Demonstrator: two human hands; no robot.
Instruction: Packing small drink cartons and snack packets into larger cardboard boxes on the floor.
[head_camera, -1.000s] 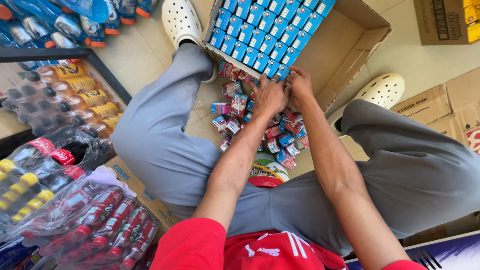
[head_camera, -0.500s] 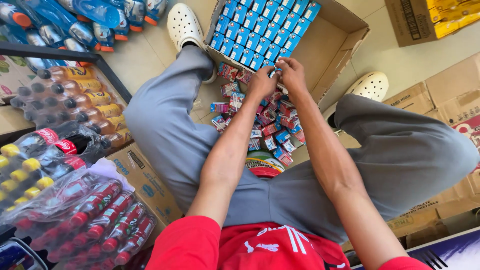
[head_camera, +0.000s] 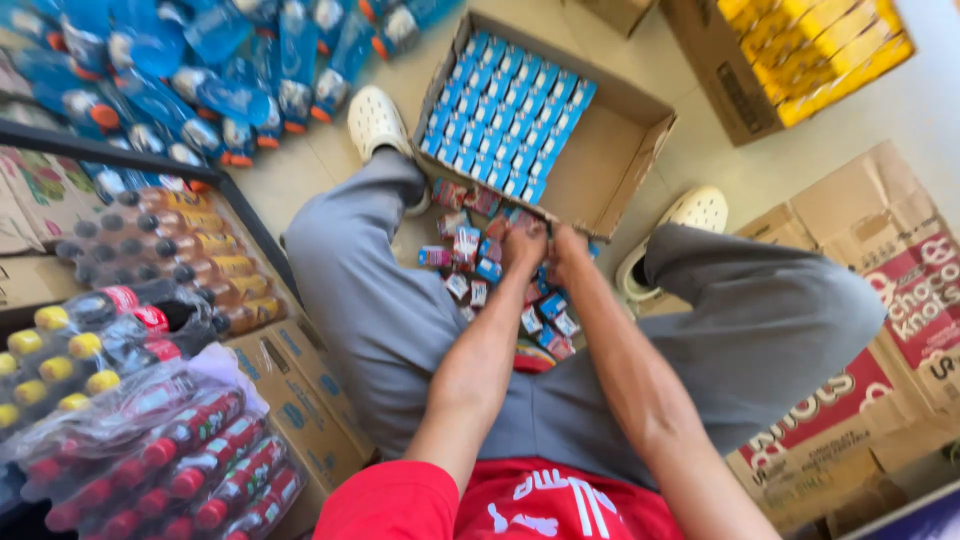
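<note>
The open box (head_camera: 612, 168) is matt brown cardboard with raw, fibrous edges. The small blue packs (head_camera: 508, 118) inside it look like smooth printed card. The loose sachets (head_camera: 466, 246) on the floor are glossy printed foil or plastic film. The trousers (head_camera: 372, 300) are soft matt grey cloth. The clogs (head_camera: 376, 122) are matt white moulded plastic with holes. The bottle packs (head_camera: 150, 440) are wrapped in shiny, wrinkled clear plastic film. The floor (head_camera: 330, 170) is smooth pale tile.

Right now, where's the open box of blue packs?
Head view, top centre: the open box sits on the floor between the person's white shoes, just beyond both hands and the loose pile of small packs.
</note>
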